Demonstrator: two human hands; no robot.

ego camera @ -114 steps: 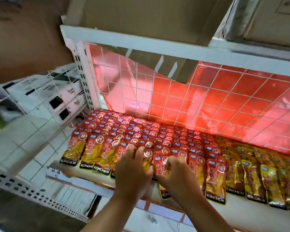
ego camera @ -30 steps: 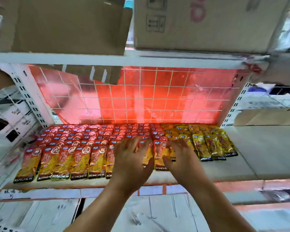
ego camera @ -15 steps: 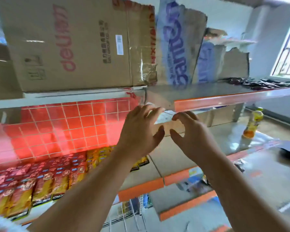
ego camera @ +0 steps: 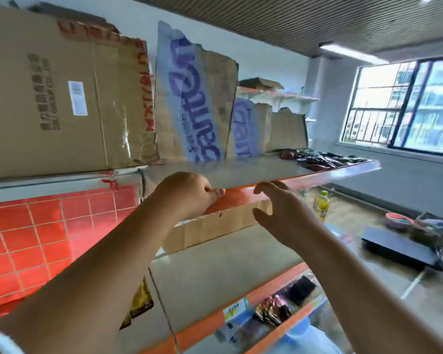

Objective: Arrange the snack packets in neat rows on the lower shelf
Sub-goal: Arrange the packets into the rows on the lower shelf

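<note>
Of the snack packets only one yellow packet (ego camera: 141, 301) shows, peeking from under my left forearm on the lower shelf (ego camera: 228, 264). The red rows are out of view. My left hand (ego camera: 187, 195) is raised to the orange front edge of the upper shelf (ego camera: 317, 175), fingers loosely curled and holding nothing. My right hand (ego camera: 284, 215) hovers beside it, fingers relaxed and spread, empty. A pile of dark packets (ego camera: 317, 158) lies on the upper shelf to the right.
Big cardboard boxes (ego camera: 62, 98) fill the upper shelf's left part. A red grid panel (ego camera: 36, 238) backs the lower shelf. Assorted packets (ego camera: 274, 311) sit on a lower tier. A yellow bottle (ego camera: 322, 204) and a black platform (ego camera: 399, 247) stand on the floor.
Both hands left the packet rows and rose to the upper shelf edge. The view swung up and right. My left hand's fingers have curled in.
</note>
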